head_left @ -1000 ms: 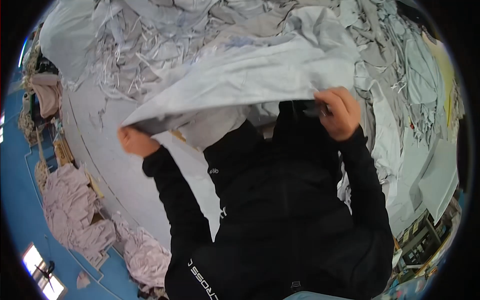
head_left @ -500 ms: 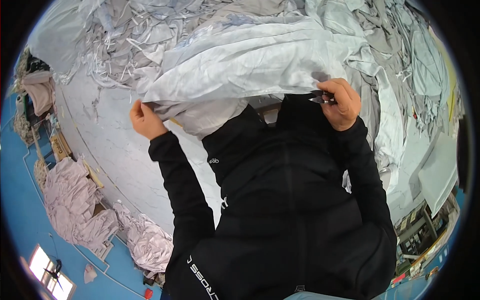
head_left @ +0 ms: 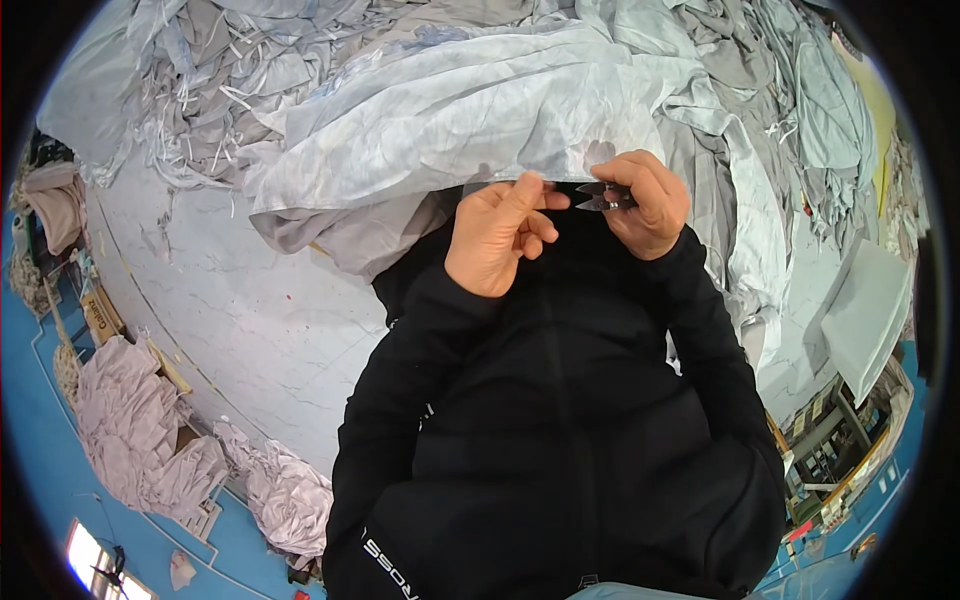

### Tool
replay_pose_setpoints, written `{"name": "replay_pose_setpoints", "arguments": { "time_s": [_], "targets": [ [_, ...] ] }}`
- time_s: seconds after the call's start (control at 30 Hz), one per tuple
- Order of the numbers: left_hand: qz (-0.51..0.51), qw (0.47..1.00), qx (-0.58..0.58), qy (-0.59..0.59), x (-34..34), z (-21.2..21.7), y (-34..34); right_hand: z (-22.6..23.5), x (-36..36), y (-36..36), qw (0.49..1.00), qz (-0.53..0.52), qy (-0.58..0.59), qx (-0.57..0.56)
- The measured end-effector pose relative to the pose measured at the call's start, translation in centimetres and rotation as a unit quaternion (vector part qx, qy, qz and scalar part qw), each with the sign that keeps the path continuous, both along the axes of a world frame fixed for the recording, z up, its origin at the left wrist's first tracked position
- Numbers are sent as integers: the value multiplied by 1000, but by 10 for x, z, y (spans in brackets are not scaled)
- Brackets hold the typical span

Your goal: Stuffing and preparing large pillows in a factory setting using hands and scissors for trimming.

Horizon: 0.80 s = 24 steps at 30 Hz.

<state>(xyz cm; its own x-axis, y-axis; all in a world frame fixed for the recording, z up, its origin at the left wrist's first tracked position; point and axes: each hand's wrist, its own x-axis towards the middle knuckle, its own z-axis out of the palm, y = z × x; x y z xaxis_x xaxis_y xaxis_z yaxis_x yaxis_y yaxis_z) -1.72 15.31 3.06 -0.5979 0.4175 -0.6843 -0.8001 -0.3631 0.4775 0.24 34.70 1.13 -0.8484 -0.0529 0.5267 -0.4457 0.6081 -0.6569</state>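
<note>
One pale cloth (head_left: 440, 135) spans my frame's upper centre, long axis left to right. At its lower edge I see the left hand (head_left: 500, 235) half-curled, hold unclear; the right hand (head_left: 650, 205) grips snips (head_left: 604, 204), blades parted.

I look through the left of two fisheye cameras worn side by side on the person's head, and it faces steeply down along the front of the body. The black jacket (head_left: 560, 400) fills the lower middle, close to the lens. The left grip (head_left: 500, 235) and the right grip (head_left: 640, 205) show just above centre. Past them I get heaped cloth (head_left: 290, 60) along the top, with the pale table (head_left: 280, 310) mostly at left. The lens reaches wide, out to a pinkish cloth pile (head_left: 130, 420), bending straight edges near its dark, round border.
</note>
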Motion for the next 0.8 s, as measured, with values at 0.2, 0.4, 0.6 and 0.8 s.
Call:
{"name": "replay_pose_setpoints", "arguments": {
  "time_s": [0.2,0.4,0.6,0.8],
  "targets": [
    [39,998,-7,43,5,-6,-12,-4,2,5,1000,-13,1,-3],
    [127,988,-19,83,18,-2,-37,-5,1,10,1000,-21,2,-2],
    [223,964,48,134,21,15,-64,-6,0,11,1000,-23,17,4],
    [-75,991,-49,96,19,13,-42,-3,0,5,1000,-14,7,2]
  ]
}}
